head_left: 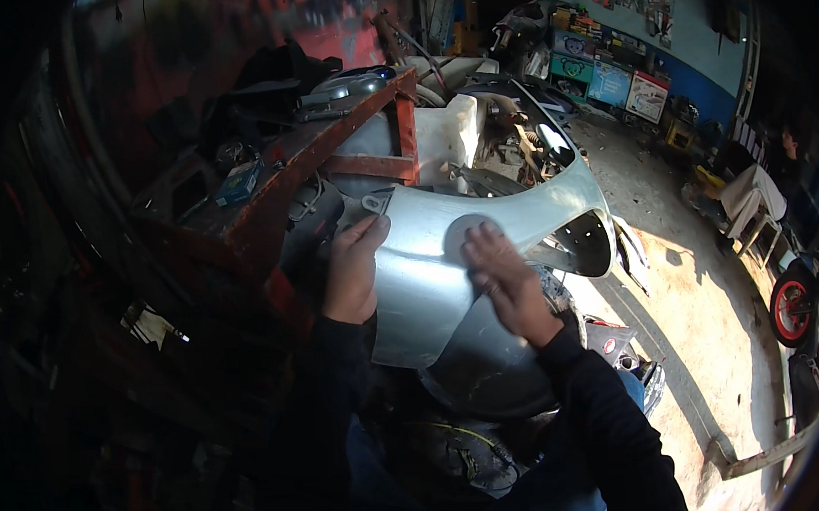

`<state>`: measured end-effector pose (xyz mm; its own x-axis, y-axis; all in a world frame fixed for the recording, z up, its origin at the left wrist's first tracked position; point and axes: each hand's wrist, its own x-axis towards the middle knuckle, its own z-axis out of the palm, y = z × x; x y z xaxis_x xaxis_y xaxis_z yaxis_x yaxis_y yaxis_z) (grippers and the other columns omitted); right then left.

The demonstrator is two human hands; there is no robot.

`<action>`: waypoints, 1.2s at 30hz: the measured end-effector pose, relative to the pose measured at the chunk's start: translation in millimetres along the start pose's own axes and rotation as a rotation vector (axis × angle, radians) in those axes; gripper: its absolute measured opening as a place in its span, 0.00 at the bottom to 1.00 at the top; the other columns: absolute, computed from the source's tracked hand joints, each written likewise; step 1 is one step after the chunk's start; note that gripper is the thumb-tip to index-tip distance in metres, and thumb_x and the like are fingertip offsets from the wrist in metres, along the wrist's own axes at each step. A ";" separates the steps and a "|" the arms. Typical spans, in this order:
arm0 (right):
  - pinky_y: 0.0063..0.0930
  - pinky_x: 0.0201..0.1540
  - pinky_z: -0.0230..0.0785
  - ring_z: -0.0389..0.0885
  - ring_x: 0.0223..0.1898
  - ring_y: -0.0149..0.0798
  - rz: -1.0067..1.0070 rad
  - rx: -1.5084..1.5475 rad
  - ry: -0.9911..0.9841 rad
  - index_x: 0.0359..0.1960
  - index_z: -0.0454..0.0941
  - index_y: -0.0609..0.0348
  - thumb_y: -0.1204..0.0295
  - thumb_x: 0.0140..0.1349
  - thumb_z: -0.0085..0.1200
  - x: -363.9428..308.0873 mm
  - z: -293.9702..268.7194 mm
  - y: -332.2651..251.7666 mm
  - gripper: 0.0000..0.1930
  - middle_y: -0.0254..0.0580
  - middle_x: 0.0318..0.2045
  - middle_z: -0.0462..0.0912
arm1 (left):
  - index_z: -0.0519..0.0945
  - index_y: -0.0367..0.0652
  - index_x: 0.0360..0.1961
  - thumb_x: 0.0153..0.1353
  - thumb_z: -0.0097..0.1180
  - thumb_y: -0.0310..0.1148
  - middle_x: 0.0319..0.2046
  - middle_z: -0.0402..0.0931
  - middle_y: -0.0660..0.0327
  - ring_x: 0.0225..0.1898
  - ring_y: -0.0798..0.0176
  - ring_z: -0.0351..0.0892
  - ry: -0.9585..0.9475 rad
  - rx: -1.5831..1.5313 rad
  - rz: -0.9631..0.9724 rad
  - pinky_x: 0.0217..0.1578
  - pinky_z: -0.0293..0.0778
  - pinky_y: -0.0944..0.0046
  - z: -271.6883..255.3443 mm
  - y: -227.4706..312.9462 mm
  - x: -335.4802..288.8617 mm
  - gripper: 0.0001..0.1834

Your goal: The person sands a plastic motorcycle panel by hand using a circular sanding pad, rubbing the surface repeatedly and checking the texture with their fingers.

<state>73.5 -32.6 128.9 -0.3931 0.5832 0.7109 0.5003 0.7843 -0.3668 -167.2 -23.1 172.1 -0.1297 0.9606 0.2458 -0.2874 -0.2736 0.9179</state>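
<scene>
A silver motorcycle fairing panel (424, 300) lies tilted in front of me, with a curved arm and a cut-out opening toward its right end. My left hand (355, 267) grips its left edge, thumb on top near a small mounting tab (372, 203); the fingers underneath are hidden. With fingers stretched out together, my right hand (509, 283) presses a round grey pad (468, 234), which looks like a sanding disc, flat on the panel's upper face. A dark rounded basin-like thing (488, 371) sits below the panel.
A rusty red metal frame (310, 164) stands close on the left, holding a small blue box (239, 183) and other parts. Motorcycle parts (524, 150) lie beyond the panel. To the right are a red-rimmed wheel (791, 303) and a low metal bar (770, 459) on the sunlit floor.
</scene>
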 end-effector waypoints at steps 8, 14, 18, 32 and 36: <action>0.41 0.71 0.57 0.67 0.69 0.55 0.055 0.034 0.179 0.62 0.76 0.55 0.73 0.68 0.50 25.5 6.7 -8.7 0.20 0.55 0.63 0.74 | 0.80 0.35 0.53 0.70 0.54 0.33 0.48 0.80 0.60 0.52 0.66 0.77 -0.105 -0.317 -0.186 0.57 0.69 0.63 -6.4 -15.4 9.5 0.15; 0.42 0.72 0.57 0.60 0.73 0.56 -0.010 -0.030 0.001 0.64 0.74 0.54 0.71 0.69 0.49 34.3 20.0 -44.3 0.21 0.47 0.68 0.69 | 0.77 0.36 0.57 0.72 0.50 0.38 0.54 0.80 0.56 0.55 0.59 0.79 -0.100 -0.466 -0.251 0.59 0.72 0.58 -5.9 -13.3 4.9 0.19; 0.46 0.71 0.58 0.62 0.71 0.59 0.165 -0.047 0.172 0.61 0.76 0.57 0.72 0.66 0.52 59.8 22.2 -26.4 0.21 0.51 0.66 0.71 | 0.75 0.35 0.58 0.72 0.43 0.57 0.54 0.79 0.53 0.57 0.58 0.78 -0.093 -0.499 -0.205 0.61 0.69 0.57 7.4 -8.3 1.6 0.33; 0.45 0.69 0.62 0.65 0.69 0.56 0.036 -0.076 0.075 0.56 0.77 0.63 0.74 0.64 0.53 84.0 39.3 -51.3 0.19 0.55 0.60 0.76 | 0.67 0.25 0.65 0.56 0.30 0.84 0.64 0.71 0.49 0.66 0.54 0.65 0.163 -0.355 -0.173 0.70 0.52 0.60 12.4 5.4 -2.7 0.65; 0.47 0.69 0.61 0.66 0.68 0.60 0.008 -0.053 0.122 0.56 0.76 0.67 0.74 0.63 0.53 83.8 39.6 -35.0 0.19 0.60 0.61 0.74 | 0.65 0.22 0.65 0.54 0.29 0.86 0.63 0.70 0.45 0.65 0.53 0.68 0.156 -0.427 -0.194 0.69 0.56 0.58 4.3 0.1 5.1 0.68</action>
<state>-7.6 -2.8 177.6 -0.2938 0.5568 0.7769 0.5441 0.7657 -0.3430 -163.8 -18.0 174.7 -0.1662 0.9861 0.0033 -0.6792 -0.1169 0.7246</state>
